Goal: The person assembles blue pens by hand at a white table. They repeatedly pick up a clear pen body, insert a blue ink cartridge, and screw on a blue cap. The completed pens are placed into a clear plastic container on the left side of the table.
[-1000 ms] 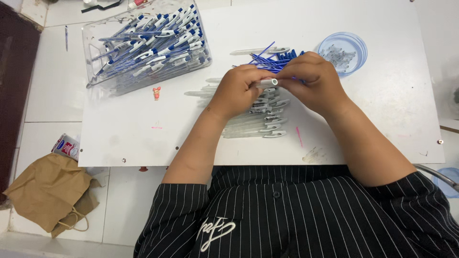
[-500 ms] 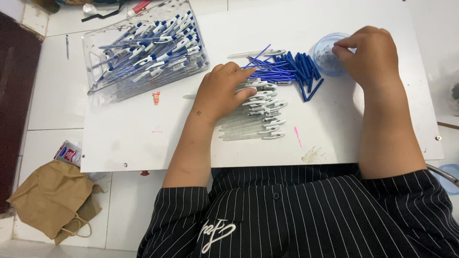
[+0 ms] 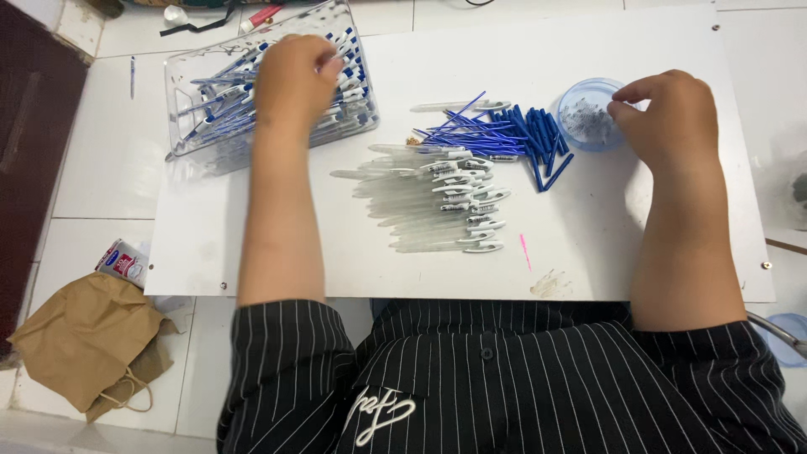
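Now the left hand (image 3: 296, 82) hangs over the clear tray (image 3: 189, 67) of assembled blue-and-white pens at the board's far left corner, fingers curled; whether it holds a pen, I cannot tell. Half a second ago it rested on the clear pen barrels (image 3: 429, 202) mid-board, so a finished pen has probably just gone in. The right hand (image 3: 672, 118) pinches at the small blue dish (image 3: 580, 91) near the far right corner, as before, beside the blue refills (image 3: 504, 130).

Left hand (image 3: 296, 80) reaches forward, seemingly curled; right hand (image 3: 672, 118) pinches.
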